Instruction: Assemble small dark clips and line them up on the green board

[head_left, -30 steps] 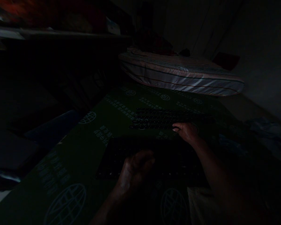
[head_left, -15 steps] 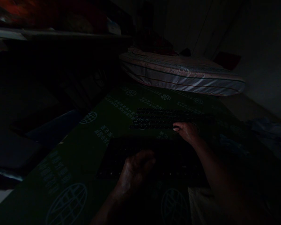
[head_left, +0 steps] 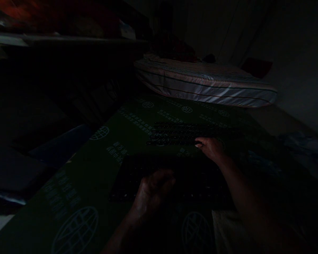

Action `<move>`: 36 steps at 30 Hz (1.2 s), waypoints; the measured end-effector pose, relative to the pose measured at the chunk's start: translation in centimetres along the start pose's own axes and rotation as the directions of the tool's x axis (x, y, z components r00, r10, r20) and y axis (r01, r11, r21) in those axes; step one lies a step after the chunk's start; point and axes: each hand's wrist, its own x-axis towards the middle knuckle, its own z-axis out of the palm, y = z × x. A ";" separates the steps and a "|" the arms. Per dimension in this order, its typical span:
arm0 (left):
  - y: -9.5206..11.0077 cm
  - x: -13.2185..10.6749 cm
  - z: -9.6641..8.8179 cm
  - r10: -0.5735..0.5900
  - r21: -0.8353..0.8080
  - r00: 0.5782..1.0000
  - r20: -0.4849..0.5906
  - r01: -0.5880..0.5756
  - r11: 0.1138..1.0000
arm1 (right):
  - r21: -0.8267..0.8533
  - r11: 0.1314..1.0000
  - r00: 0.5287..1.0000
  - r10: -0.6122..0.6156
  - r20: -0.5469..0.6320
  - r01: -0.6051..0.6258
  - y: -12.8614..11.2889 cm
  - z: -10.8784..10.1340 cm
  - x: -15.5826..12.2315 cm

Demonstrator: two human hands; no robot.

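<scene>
The scene is very dark. A black keyboard [head_left: 137, 176] lies near me on a green printed mat [head_left: 100, 155]. My left hand [head_left: 152, 192] rests on this near keyboard with fingers curled loosely on the keys. A second black keyboard [head_left: 175, 133] lies farther away on the mat. My right hand [head_left: 210, 148] reaches to its near right edge, fingers bent, fingertips touching the keys. Whether either hand grips anything is hard to see.
A striped mattress [head_left: 201, 84] lies on the floor behind the mat. A dark shelf or bench [head_left: 55, 38] runs along the left. A dark blue object [head_left: 58, 144] sits left of the mat, crumpled cloth [head_left: 302, 144] at the right.
</scene>
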 end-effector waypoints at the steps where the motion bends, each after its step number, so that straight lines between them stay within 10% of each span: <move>1: 0.0 0.0 0.0 -0.004 0.002 1.000 -0.004 0.004 1.000 | -0.001 1.000 1.000 -0.007 -0.005 0.007 0.0 0.0 -0.1; 14: -0.5 0.2 0.3 0.030 -0.014 0.999 -0.030 -0.031 0.999 | 0.449 0.886 0.961 0.016 -0.274 0.114 -0.7 -5.2 -4.6; 22: 0.0 0.0 0.5 0.025 -0.046 0.999 -0.021 -0.026 0.999 | 0.707 0.706 0.993 0.047 -0.111 0.046 -2.3 -5.6 -9.1; 30: 0.2 0.1 0.7 0.043 -0.084 0.999 -0.015 -0.044 0.996 | 0.949 0.293 0.994 0.043 0.105 -0.113 -5.2 -4.3 -11.1; 36: 0.1 0.0 0.7 0.060 -0.057 0.998 -0.012 -0.060 0.997 | 0.920 0.355 0.977 -0.061 0.203 -0.169 -6.7 -3.9 -11.1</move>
